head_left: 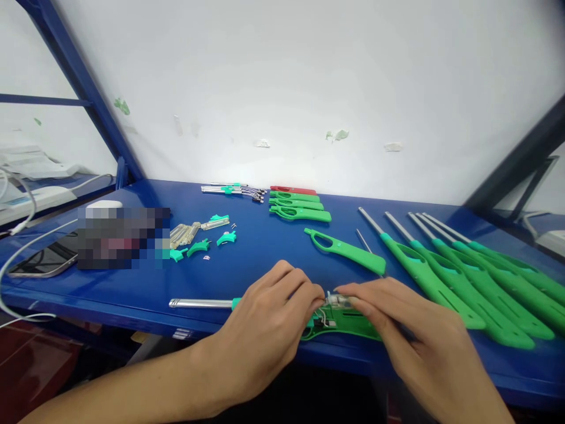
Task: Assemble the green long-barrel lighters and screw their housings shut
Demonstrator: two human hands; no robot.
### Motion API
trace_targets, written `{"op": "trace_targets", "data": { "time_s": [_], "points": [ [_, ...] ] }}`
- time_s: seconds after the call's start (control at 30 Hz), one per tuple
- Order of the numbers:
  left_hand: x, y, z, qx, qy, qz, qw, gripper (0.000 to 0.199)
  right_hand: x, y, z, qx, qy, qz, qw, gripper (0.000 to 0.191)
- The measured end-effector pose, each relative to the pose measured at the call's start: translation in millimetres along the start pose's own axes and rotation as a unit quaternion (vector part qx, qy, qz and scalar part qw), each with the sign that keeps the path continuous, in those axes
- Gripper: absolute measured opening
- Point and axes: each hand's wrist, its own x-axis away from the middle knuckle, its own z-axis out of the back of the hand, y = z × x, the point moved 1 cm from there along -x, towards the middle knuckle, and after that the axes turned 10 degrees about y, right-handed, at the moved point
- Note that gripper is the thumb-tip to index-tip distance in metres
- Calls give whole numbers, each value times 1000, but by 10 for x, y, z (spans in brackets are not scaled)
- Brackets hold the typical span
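Observation:
An opened green lighter body [348,327] lies at the table's front edge, its metal tube [200,304] pointing left. White wires and a dark part show inside it. My right hand [408,321] pinches a clear tank [339,300] over the body between thumb and fingers. My left hand [273,318] is closed at the body's left part, fingertips pressed together beside the tank's left end; whatever they pinch is hidden. Behind the hands lies a loose green shell half [348,250], with a thin metal rod [364,240] beside it.
Several assembled green lighters [441,282] lie at right. Green shells [304,214] and a red one [293,190] lie near the wall, beside metal tubes with wires [227,189]. Clear tanks [185,234] and green triggers [198,247] are scattered at left, near a phone [46,257].

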Motion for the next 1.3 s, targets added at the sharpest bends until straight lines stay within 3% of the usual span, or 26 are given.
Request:
{"op": "trace_targets", "data": {
  "time_s": [0.33,0.8,1.3],
  "points": [
    [-6,3,19,-41,18,10,999,11,-2,-60,-31,-13,41,-38,998,19],
    [-31,16,36,19,42,16,999,11,-32,-80,-8,-21,35,-38,998,17],
    [5,-4,20,10,39,0,999,10,-37,-108,3,-9,45,-14,999,18]
  ]
}}
